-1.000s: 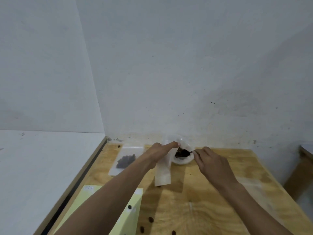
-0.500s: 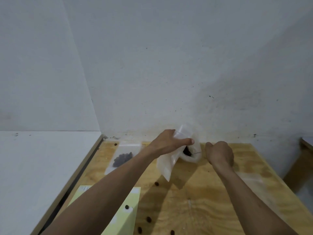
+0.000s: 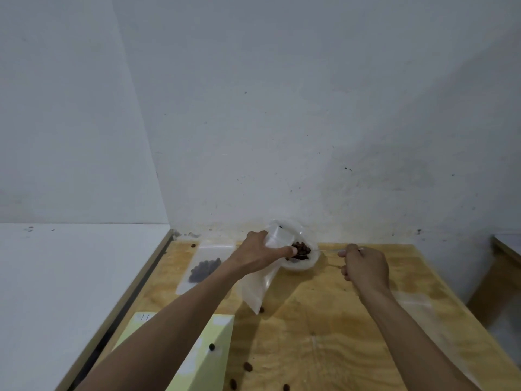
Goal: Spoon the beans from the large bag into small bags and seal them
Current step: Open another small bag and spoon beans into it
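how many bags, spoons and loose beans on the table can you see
Bags: 3, the small bag held up by the left hand, the large bag, the filled bag.
Spoons: 1.
Loose beans: 7, e.g..
Total: 11.

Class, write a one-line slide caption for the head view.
Left hand holds a small bag open while right hand spoons beans toward it.

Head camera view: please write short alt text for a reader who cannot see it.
A left hand holds a small bag while the right hand holds a spoon of beans over a wooden table.
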Demonstrator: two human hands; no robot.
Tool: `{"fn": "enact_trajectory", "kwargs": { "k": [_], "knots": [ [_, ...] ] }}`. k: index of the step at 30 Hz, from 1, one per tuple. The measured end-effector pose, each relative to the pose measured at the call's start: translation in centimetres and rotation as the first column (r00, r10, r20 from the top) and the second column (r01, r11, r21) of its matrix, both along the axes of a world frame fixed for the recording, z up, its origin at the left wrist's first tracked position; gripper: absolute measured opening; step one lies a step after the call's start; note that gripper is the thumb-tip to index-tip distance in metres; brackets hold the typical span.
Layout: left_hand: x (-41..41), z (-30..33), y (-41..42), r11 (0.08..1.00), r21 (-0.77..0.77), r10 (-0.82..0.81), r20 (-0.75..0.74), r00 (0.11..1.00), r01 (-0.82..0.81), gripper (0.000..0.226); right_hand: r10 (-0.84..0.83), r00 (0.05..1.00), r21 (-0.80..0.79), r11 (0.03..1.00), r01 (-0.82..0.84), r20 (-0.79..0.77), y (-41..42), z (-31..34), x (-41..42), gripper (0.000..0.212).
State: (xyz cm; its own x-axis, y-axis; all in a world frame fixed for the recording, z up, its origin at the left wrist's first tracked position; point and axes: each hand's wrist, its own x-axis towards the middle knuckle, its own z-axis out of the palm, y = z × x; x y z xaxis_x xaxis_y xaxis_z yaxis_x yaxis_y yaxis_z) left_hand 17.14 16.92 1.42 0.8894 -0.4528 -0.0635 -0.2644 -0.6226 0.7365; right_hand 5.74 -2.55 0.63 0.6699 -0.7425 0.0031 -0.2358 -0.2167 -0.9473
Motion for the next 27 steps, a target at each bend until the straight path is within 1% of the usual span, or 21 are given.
{"fn": "enact_trajectory", "kwargs": {
  "k": [4,7,10,12,14,16,18,20,22,23,25,27],
  "knots": [
    [-0.6,0.0,1.1,1.0,-0.02,0.0,0.063,0.998,0.001,0.089,0.015,0.999,-0.04,0.999,-0.014,0.032,-0.2,2.1,-0.4,0.036],
    [-1.5,-0.4,1.8,0.999,-0.028,-0.016,0.153,0.988,0.02,0.091,0.028,0.998,-0.057,0.998,-0.025,0.05,-0.3,3.9,-0.5,0.032],
    [-2.0,-0.6,2.1,1.0,-0.006,-0.016,0.187,0.982,0.017,0.095,0.054,0.996,-0.068,0.996,-0.049,0.068,0.0,5.4,-0.3,0.031],
    [-2.1,-0.6,2.2,1.0,0.006,-0.019,0.188,0.982,0.018,0.095,0.098,0.993,-0.119,0.989,-0.089,0.067,0.4,6.3,-0.4,0.031],
    [-2.1,-0.6,2.1,1.0,0.005,-0.028,0.189,0.982,0.027,0.092,0.167,0.984,-0.215,0.965,-0.15,0.062,1.2,7.0,-0.6,0.032],
    [-2.1,-0.6,1.8,1.0,-0.002,-0.029,0.176,0.984,0.03,0.09,0.254,0.966,-0.37,0.902,-0.222,0.04,2.0,7.1,-0.6,0.034],
    [-2.0,-0.6,1.6,1.0,-0.009,-0.011,0.15,0.989,0.013,0.093,0.314,0.948,-0.534,0.809,-0.246,0.039,2.7,6.8,-0.4,0.035],
    [-1.8,-0.3,1.5,1.0,-0.026,0.02,0.11,0.994,-0.017,0.093,0.3,0.949,-0.649,0.742,-0.17,0.094,2.7,6.3,-0.1,0.033],
    [-1.5,-0.1,1.7,0.998,-0.029,0.057,0.032,0.998,-0.056,0.086,0.244,0.959,-0.715,0.695,-0.07,0.142,2.4,5.9,0.1,0.033],
    [-1.4,-0.1,1.7,0.997,-0.021,0.07,-0.011,0.997,-0.071,0.081,0.222,0.965,-0.747,0.664,-0.042,0.143,2.3,5.7,0.1,0.032],
    [-0.9,-0.3,1.7,0.995,-0.043,0.083,-0.082,0.993,-0.087,0.073,0.206,0.974,-0.832,0.553,-0.034,0.097,2.1,4.5,0.2,0.03],
    [-0.4,-0.7,1.5,0.99,-0.104,0.081,-0.155,0.985,-0.098,0.068,0.206,0.978,-0.929,0.364,-0.069,0.008,2.1,2.9,0.2,0.031]
  ]
}}
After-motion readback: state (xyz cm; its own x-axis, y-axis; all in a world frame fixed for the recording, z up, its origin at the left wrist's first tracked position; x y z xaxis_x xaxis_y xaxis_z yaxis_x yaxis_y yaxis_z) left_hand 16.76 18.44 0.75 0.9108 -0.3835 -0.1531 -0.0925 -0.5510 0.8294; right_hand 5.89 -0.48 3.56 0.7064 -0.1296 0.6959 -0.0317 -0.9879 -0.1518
